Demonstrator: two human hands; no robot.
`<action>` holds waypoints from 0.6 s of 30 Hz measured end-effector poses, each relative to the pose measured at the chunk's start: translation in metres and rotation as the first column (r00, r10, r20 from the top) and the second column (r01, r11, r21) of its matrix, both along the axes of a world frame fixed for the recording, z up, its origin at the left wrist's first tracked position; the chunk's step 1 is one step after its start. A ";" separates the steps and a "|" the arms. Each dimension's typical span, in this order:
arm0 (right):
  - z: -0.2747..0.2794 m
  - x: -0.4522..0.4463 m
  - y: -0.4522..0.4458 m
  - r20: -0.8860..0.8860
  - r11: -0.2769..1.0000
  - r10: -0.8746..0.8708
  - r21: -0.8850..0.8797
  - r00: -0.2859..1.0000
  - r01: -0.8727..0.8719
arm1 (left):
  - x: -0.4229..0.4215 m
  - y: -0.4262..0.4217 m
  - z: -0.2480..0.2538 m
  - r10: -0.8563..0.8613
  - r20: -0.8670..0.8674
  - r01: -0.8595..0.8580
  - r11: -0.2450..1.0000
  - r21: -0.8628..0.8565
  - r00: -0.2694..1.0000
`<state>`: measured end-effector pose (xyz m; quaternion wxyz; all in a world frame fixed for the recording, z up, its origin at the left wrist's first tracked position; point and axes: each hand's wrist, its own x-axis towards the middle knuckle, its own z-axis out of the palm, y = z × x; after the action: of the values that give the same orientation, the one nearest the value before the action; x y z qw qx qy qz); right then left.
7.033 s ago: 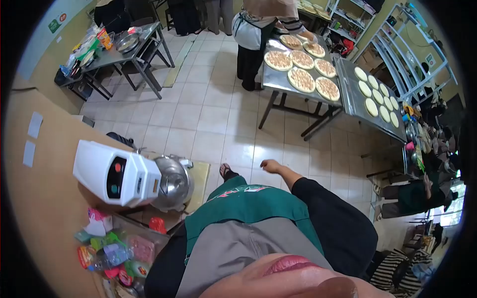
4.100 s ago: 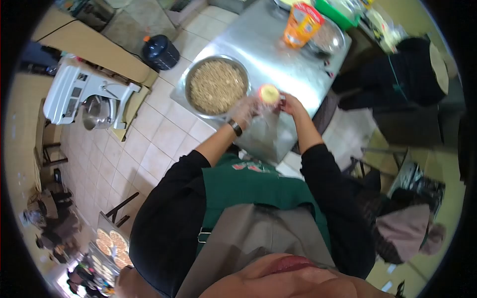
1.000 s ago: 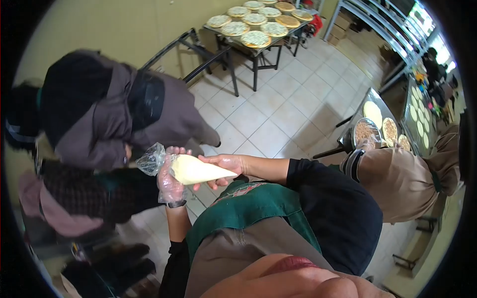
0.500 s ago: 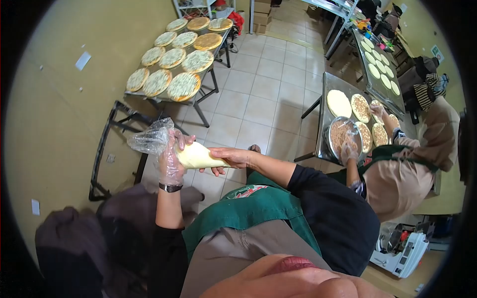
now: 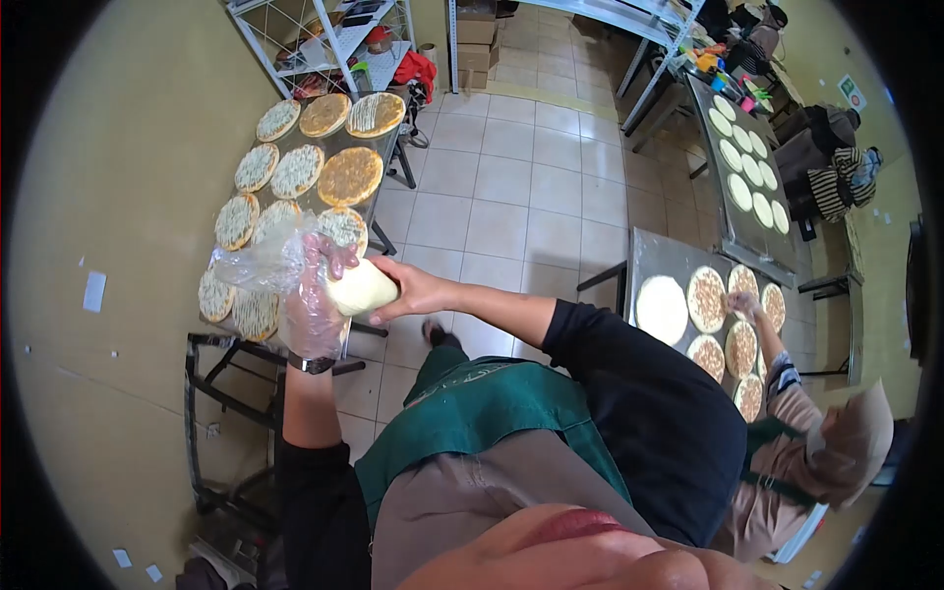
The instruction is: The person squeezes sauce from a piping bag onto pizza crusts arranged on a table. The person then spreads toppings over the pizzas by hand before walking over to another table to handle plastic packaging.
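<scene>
My left hand (image 5: 317,305), in a clear plastic glove with a dark watch at the wrist, is wrapped round a piping bag (image 5: 362,288) filled with pale cream. The bag's loose, crumpled plastic end spreads out to the left. My bare right hand (image 5: 413,290) grips the bag's other end, thumb and fingers around it. Beyond and partly beneath my hands is a table (image 5: 282,146) with several round flatbreads. Most carry whitish piped lines. A brown-topped flatbread (image 5: 350,175) looks plain, and a striped flatbread (image 5: 376,114) at the far corner is partly covered.
At right, a co-worker's gloved hand (image 5: 745,305) touches flatbreads on a metal table (image 5: 646,264). Another table (image 5: 733,239) behind it bears pale rounds. A white shelf (image 5: 339,49) stands behind the left table; a black metal frame (image 5: 202,423) is near my left side.
I have moved nearer the left table, and both hands with the piping bag now overlap it in view. My right hand has shifted along the bag. The co-worker's bowl has left view.
</scene>
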<state>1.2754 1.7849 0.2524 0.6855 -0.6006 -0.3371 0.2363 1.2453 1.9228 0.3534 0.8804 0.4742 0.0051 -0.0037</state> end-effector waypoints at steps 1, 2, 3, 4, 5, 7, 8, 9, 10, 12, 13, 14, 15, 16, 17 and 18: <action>-0.007 0.028 0.006 -0.018 1.000 0.000 0.014 1.000 0.000 | 0.026 0.001 -0.001 0.032 0.029 -0.034 0.996 0.086 0.999; -0.011 0.054 0.010 -0.030 1.000 0.007 0.016 1.000 -0.006 | 0.051 0.003 -0.005 0.063 0.056 -0.071 0.983 0.172 0.996; -0.015 0.080 0.014 0.047 0.999 -0.050 0.019 0.998 0.049 | 0.076 0.009 -0.011 0.073 0.081 -0.092 0.960 0.263 0.994; -0.020 0.105 0.020 0.119 0.995 -0.103 0.025 0.988 0.100 | 0.102 0.016 -0.023 0.089 0.061 -0.102 0.959 0.264 0.994; -0.022 0.132 0.025 0.172 0.992 -0.126 0.037 0.977 0.121 | 0.129 0.026 -0.034 0.083 0.097 -0.118 0.892 0.436 0.992; -0.013 0.183 0.033 0.168 0.985 -0.166 0.067 0.972 0.157 | 0.174 0.024 -0.013 -0.006 0.054 -0.009 0.961 0.277 0.999; -0.013 0.203 0.038 0.153 0.973 -0.221 0.106 0.963 0.206 | 0.201 0.034 -0.027 -0.074 0.204 -0.015 0.914 0.405 0.976; -0.020 0.229 0.045 0.164 0.973 -0.215 0.126 0.963 0.195 | 0.227 0.047 -0.043 -0.154 0.327 -0.047 0.846 0.532 0.933; -0.027 0.260 0.052 0.182 0.974 -0.198 0.148 0.963 0.172 | 0.250 0.050 -0.042 -0.171 0.292 0.121 0.976 0.181 0.941; -0.025 0.306 0.058 0.097 0.979 -0.165 0.136 0.981 0.152 | 0.297 0.062 -0.039 -0.152 0.224 -0.026 0.771 0.636 0.962; -0.027 0.331 0.060 0.059 0.979 -0.175 0.120 0.983 0.167 | 0.325 0.067 -0.043 -0.332 0.558 -0.535 0.168 0.828 0.760; -0.031 0.353 0.060 0.017 0.977 -0.191 0.099 0.981 0.188 | 0.364 0.091 -0.092 -0.324 0.474 -0.105 0.728 0.678 0.818; -0.019 0.374 0.058 0.018 0.985 -0.171 -0.035 0.985 0.172 | 0.393 0.080 -0.081 -0.322 0.581 -0.310 0.604 0.734 0.747; -0.010 0.399 0.058 0.032 0.974 -0.152 -0.165 0.988 0.156 | 0.404 0.086 -0.045 -0.469 0.146 -0.207 -0.081 0.975 0.871; -0.019 0.424 0.059 0.035 0.970 -0.169 -0.172 0.985 0.172 | 0.446 0.087 -0.078 -0.455 0.602 -0.557 0.245 0.793 0.656; -0.030 0.448 0.060 0.037 0.965 -0.187 -0.183 0.982 0.190 | 0.459 0.084 -0.064 -0.469 0.496 -0.508 0.111 0.854 0.731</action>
<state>1.7231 1.8452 0.2228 0.6427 -0.6933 -0.2615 0.1947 1.7039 2.0066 0.2890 0.2573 0.8959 -0.3095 0.1880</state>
